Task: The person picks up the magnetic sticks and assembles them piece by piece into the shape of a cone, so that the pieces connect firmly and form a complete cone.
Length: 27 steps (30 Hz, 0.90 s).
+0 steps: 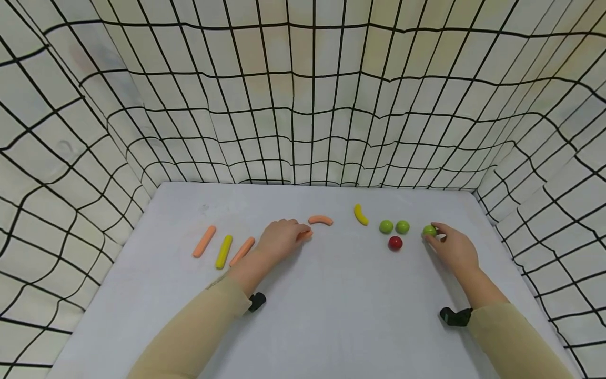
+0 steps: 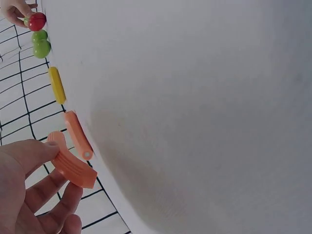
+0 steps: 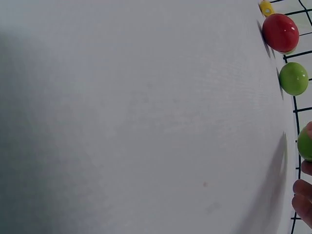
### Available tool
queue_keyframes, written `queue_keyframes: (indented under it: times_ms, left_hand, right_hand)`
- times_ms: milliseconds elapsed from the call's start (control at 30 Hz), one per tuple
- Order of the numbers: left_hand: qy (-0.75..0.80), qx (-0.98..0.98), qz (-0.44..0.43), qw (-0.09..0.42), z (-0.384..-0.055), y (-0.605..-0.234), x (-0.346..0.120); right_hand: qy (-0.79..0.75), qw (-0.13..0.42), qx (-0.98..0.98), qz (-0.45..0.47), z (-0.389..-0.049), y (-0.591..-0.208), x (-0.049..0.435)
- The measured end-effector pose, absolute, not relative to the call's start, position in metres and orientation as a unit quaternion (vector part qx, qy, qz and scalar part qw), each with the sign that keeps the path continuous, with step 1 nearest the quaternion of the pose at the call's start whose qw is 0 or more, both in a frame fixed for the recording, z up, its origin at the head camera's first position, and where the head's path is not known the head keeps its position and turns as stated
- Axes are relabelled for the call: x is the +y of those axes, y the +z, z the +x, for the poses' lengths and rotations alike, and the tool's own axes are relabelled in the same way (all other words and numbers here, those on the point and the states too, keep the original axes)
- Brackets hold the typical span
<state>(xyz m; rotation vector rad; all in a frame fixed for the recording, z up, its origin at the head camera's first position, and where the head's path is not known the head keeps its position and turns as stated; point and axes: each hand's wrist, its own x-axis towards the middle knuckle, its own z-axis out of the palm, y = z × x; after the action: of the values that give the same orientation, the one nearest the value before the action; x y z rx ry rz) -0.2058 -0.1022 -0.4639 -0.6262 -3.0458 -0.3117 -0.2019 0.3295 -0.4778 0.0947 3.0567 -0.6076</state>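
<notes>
My left hand pinches a curved, ridged orange stick between thumb and fingers. Just beyond it lies another curved orange piece, which shows a round pale end in the left wrist view. At the right, my right hand holds a glossy green ball in its fingertips. Left of that hand, two more green balls sit side by side, with a red ball in front of them. The right wrist view catches only part of the right hand, at its edge.
Left of my left forearm lie two straight orange sticks with a yellow stick between them. A small curved yellow piece lies mid-back. Black netting over pale walls encloses the white table at the back and sides.
</notes>
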Motion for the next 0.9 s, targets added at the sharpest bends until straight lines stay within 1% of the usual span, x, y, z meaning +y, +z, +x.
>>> queue_keyframes:
  times_ms: [100, 267, 467, 700, 800, 900]
  left_hand:
    - [-0.119, -0.976, -0.185, -0.006, -0.199, -0.458, -0.102]
    - [-0.183, -0.973, -0.132, -0.055, -0.188, -0.448, -0.101]
    - [-0.245, -0.960, -0.099, -0.093, -0.181, -0.450, -0.103]
    - [-0.315, -0.935, -0.068, -0.148, -0.174, -0.449, -0.107]
    - [-0.333, -0.927, -0.061, -0.163, -0.171, -0.449, -0.109]
    - [-0.337, -0.924, -0.058, -0.171, -0.168, -0.450, -0.109]
  right_hand:
    - [-0.196, 0.000, 0.980, 0.028, -0.201, -0.475, 0.328]
    - [-0.193, -0.024, 0.981, 0.017, -0.199, -0.472, 0.325]
    - [-0.192, -0.046, 0.980, -0.002, -0.194, -0.464, 0.318]
    - [-0.197, -0.066, 0.977, -0.041, -0.187, -0.453, 0.294]
    - [-0.192, -0.068, 0.978, -0.055, -0.184, -0.448, 0.281]
    - [-0.187, -0.052, 0.978, -0.073, -0.181, -0.444, 0.267]
